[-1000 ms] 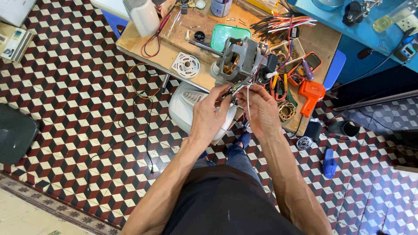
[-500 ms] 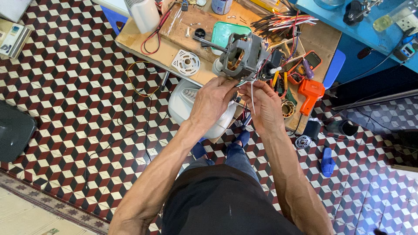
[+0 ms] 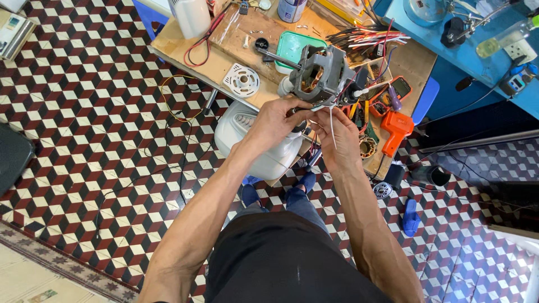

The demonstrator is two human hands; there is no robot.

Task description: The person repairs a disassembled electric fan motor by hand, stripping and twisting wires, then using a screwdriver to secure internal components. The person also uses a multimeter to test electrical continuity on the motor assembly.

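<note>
**Both hands at the wires under the fan motor**

My left hand [image 3: 278, 120] is curled with its fingers bunched together at the underside of the grey motor [image 3: 321, 72], its fingertips closed on the wires there; exactly which lead they pinch I cannot tell. My right hand [image 3: 338, 136] sits just beside it, thumb and fingers pressed on a thin white wire [image 3: 332, 124] that hangs down across my palm. The motor stands above both hands, copper windings showing through its frame, its shaft pointing left, near the edge of the wooden workbench [image 3: 224, 53].

Below my left wrist the white fan housing [image 3: 252, 140] leans against the bench front. On the bench, a white round cover [image 3: 242, 81] lies left of the motor, a green tray [image 3: 295, 45] behind it, and a bundle of coloured wires [image 3: 365, 39] fans out to the right. An orange tool [image 3: 396, 127] and a meter [image 3: 400, 87] lie right of my right hand, close together among small parts.

The bench is crowded right up to its near edge. The floor is red, black and white checked tile [image 3: 84, 112], open to my left, with thin cables trailing over it. A blue cabinet [image 3: 449, 73] closes off the right side.
</note>
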